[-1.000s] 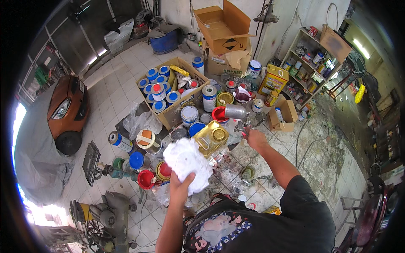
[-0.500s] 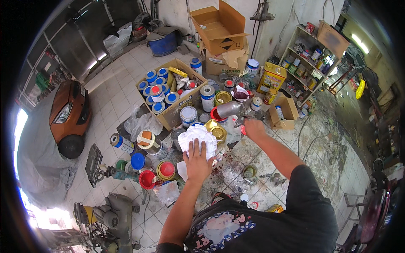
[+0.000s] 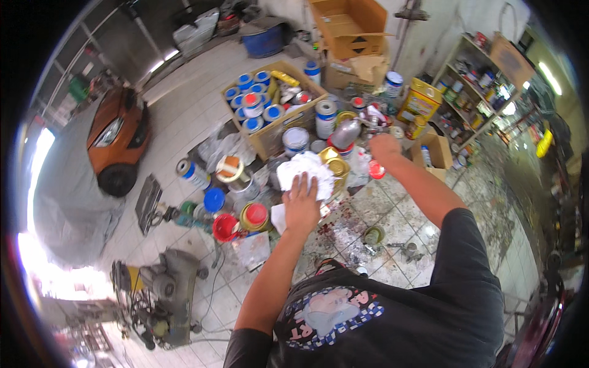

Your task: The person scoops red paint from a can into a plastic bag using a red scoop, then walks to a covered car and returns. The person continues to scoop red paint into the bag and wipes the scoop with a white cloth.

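Note:
My left hand [image 3: 302, 205] lies flat with its fingers apart on a crumpled white paper or cloth [image 3: 305, 169]. That white bundle rests over cans beside a gold can [image 3: 337, 167]. My right hand [image 3: 384, 149] is wrapped round a spray gun with a grey metal cup [image 3: 347, 132]. The gun is tilted, its cup down to the left over a red tub [image 3: 341, 151]. Whether anything flows from the cup is too blurred to tell. A red lid [image 3: 376, 170] is just below my right hand. My fingers hide part of the gun.
A cardboard box [image 3: 279, 136] full of blue-lidded cans stands beyond the left hand. Several open tubs, including a red one [image 3: 224, 227], crowd the left. A yellow tin [image 3: 420, 101], a small carton [image 3: 437, 156] and a shelf [image 3: 469, 98] stand right. An orange car [image 3: 116, 138] is far left.
The whole view has shifted, so things sit further right and higher. The spray gun's cup slopes down more steeply over the red tub. My left hand stays on the white bundle.

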The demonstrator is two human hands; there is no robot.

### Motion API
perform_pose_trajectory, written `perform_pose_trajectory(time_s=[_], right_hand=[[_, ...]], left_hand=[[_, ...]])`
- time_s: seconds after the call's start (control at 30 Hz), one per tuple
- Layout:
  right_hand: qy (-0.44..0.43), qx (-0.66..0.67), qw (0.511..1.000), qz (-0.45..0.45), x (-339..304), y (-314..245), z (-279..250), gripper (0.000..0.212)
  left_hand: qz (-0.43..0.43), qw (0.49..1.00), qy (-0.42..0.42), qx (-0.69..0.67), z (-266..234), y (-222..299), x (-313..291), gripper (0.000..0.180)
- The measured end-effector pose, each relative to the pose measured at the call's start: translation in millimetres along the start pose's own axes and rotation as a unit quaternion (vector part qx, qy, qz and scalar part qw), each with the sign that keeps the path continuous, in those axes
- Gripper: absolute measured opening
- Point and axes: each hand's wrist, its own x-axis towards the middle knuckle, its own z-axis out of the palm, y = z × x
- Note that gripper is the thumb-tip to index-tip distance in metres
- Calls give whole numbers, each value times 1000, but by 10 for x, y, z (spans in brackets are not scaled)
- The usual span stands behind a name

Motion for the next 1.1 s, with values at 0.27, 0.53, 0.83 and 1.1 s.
perform_pose_trajectory(time_s=[0.27, 0.53, 0.83, 1.1], right_hand=[[-29, 124, 990, 52, -232, 123, 623, 27], [-57, 387, 916, 89, -401, 146, 1072, 53], [233, 580, 777, 72, -1025, -69, 1440, 49], [292, 596, 746, 50, -2137, -795, 721, 50]], left_hand=[[6, 1000, -18, -19, -65, 144, -30, 73], [17, 993, 30, -110, -111, 191, -99, 67], [91, 912, 90, -391, -357, 584, -489, 29], [30, 849, -93, -520, -773, 667, -745, 36]])
